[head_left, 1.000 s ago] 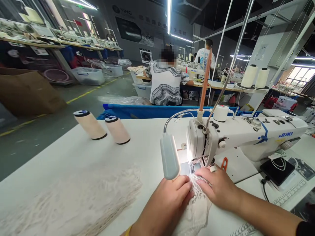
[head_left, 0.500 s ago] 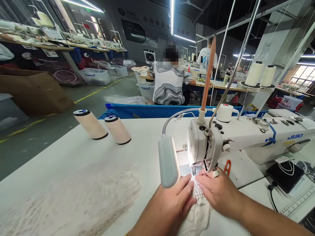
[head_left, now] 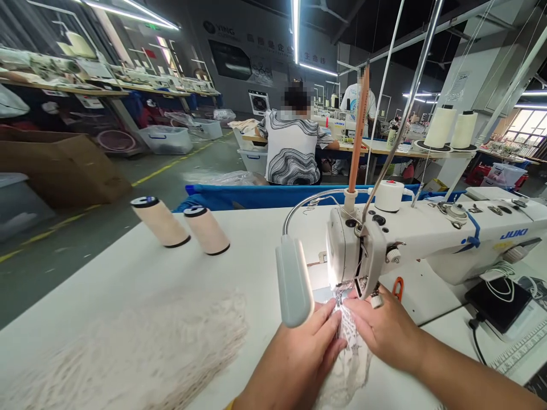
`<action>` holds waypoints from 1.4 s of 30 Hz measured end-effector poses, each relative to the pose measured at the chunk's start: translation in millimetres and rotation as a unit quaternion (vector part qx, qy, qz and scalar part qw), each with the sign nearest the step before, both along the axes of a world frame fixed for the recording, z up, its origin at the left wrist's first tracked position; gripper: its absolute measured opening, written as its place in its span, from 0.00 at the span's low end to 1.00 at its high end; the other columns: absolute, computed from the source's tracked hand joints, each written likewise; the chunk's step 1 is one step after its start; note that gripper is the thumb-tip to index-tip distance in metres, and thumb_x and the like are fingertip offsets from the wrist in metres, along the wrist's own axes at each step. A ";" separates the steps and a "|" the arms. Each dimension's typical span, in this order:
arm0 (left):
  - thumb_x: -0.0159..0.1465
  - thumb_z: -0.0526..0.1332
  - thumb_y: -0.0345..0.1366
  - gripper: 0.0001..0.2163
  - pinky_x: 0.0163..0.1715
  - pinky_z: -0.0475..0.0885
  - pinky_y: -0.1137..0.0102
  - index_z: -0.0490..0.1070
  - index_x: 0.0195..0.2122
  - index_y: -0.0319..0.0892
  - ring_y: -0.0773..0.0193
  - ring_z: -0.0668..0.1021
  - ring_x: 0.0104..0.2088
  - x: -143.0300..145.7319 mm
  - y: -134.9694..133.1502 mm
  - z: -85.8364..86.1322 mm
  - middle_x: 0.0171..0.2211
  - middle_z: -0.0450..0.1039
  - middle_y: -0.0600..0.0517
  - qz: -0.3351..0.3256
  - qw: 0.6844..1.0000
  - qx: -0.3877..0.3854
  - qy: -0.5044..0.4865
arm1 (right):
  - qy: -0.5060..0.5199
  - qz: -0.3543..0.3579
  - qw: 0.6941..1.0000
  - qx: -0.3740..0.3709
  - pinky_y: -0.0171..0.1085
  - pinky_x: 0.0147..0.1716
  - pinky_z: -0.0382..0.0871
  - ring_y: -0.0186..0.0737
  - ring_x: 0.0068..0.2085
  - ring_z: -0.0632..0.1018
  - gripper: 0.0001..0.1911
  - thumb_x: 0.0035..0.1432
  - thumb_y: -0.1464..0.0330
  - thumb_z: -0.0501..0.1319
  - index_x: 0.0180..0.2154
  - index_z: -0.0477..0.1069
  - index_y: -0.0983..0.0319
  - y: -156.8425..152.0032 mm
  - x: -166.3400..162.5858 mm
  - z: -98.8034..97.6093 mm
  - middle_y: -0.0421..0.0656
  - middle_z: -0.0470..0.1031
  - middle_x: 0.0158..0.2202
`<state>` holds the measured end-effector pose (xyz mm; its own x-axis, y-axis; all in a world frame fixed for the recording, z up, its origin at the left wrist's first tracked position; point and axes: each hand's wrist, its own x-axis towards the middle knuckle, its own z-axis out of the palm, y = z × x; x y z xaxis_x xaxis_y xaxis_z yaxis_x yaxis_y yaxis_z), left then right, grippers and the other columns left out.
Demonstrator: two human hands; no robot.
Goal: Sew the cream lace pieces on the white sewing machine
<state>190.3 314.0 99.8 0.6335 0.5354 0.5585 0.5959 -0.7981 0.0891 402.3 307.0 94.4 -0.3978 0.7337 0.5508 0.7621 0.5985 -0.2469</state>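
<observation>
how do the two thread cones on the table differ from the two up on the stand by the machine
The two thread cones on the table are pale peach with dark top caps, and they lean left as seen here. The two cones on the stand are cream white, show no dark caps and stand nearly upright. The table pair sits on the white table; the stand pair sits raised on round holders. Both pairs stand side by side.

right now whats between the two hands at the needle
In the head view, a narrow strip of white lace runs between the left hand and right hand.
</observation>
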 end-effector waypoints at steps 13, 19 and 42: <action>0.67 0.60 0.30 0.10 0.37 0.84 0.53 0.75 0.49 0.42 0.48 0.84 0.41 1.6 -0.2 3.5 0.46 0.85 0.46 -0.006 1.000 -0.013 -0.003 | -0.032 0.003 0.999 -0.027 0.41 0.41 0.72 0.48 0.41 0.74 0.11 0.64 0.76 0.59 0.42 0.77 0.59 1.1 1.0 -3.0 0.47 0.79 0.38; 0.66 0.63 0.30 0.10 0.40 0.83 0.50 0.77 0.48 0.43 0.45 0.84 0.45 0.1 -4.6 10.3 0.50 0.83 0.43 0.001 0.997 -0.072 0.036 | -0.003 0.052 0.998 -0.047 0.45 0.48 0.73 0.49 0.47 0.74 0.12 0.67 0.75 0.57 0.47 0.77 0.60 11.7 19.0 -11.4 0.50 0.78 0.43; 0.58 0.49 0.26 0.08 0.31 0.69 0.65 0.58 0.32 0.48 0.59 0.72 0.30 9.2 5.3 16.6 0.30 0.68 0.55 0.031 0.949 -0.299 -0.097 | 0.147 0.039 0.978 -0.143 0.39 0.41 0.71 0.43 0.39 0.79 0.11 0.71 0.66 0.55 0.39 0.75 0.59 -1.5 10.4 12.1 0.44 0.80 0.36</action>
<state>199.5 319.2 116.4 0.5069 0.8261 0.2463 0.5667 -0.5346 0.6269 412.8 305.5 106.5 -0.3142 0.8482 0.4264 0.5870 0.5266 -0.6149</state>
